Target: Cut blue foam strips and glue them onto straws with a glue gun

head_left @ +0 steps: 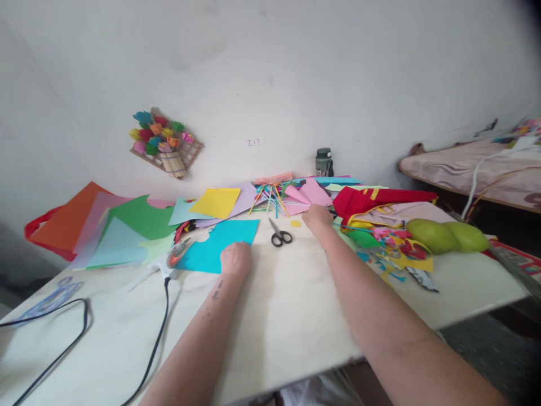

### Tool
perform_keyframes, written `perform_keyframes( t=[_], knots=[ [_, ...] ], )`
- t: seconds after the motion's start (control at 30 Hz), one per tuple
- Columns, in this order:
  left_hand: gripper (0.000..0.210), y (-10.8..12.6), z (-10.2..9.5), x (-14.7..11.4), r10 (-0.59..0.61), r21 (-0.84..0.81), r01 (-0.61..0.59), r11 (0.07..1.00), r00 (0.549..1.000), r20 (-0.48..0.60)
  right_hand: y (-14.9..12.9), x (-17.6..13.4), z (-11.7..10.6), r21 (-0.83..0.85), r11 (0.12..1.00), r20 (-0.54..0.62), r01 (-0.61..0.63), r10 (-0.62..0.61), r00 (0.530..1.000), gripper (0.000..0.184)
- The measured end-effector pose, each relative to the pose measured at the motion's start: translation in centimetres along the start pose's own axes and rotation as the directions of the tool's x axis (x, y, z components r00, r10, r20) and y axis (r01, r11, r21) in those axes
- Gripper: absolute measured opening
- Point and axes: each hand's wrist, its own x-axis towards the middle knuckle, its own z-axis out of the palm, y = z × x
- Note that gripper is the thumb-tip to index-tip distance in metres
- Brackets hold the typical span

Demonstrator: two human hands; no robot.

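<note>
My left hand (235,259) is closed in a fist and rests on the right edge of a bright blue sheet of paper (203,251). Farther out, my right hand (318,220) has its fingers curled beside a folded pink paper (310,194); whatever they may hold is hidden. Between the two hands lie black-handled scissors (279,234), blades slightly apart and pointing away. A small yellow paper disc (295,223) sits just left of my right hand. Thin coloured paper sticks (274,200) fan out behind the scissors.
A white glue gun (163,266) with a black cord lies left, near coloured sheets (127,225). On the right are a red cloth (372,203), paper scraps (389,259) and green fruits (443,235). A bottle (324,162) stands at the wall; paper flowers (163,135) hang above.
</note>
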Motion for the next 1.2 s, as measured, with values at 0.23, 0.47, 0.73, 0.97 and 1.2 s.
perform_keyframes(
  t=[0.23,0.47,0.73,0.97,1.2],
  knots=[
    [0.033,0.1,-0.4,0.0,0.005,0.025,-0.005,1.0,1.0,0.003,-1.5,-1.6,0.2,-0.232,0.945,-0.023,0.229,-0.241,0.97,0.03],
    [0.032,-0.1,-0.1,-0.1,0.015,0.028,-0.014,0.999,0.999,-0.028,-5.0,-5.3,1.5,-0.363,0.815,0.25,0.451,-0.381,0.89,0.031],
    [0.028,-0.7,0.1,0.0,0.056,0.032,-0.054,0.998,0.997,-0.056,-4.8,-5.2,1.9,-0.452,0.758,0.21,0.47,-0.421,0.882,0.034],
    [0.03,-0.7,0.3,0.0,0.016,0.011,-0.016,1.0,0.996,-0.091,-4.1,-4.3,1.9,-0.45,0.784,0.145,0.427,-0.407,0.902,0.029],
    [0.031,0.0,-0.3,0.2,0.065,0.06,-0.065,0.996,0.998,0.004,-4.6,-5.0,2.5,-0.471,0.769,0.038,0.433,-0.473,0.88,0.029]
  ],
)
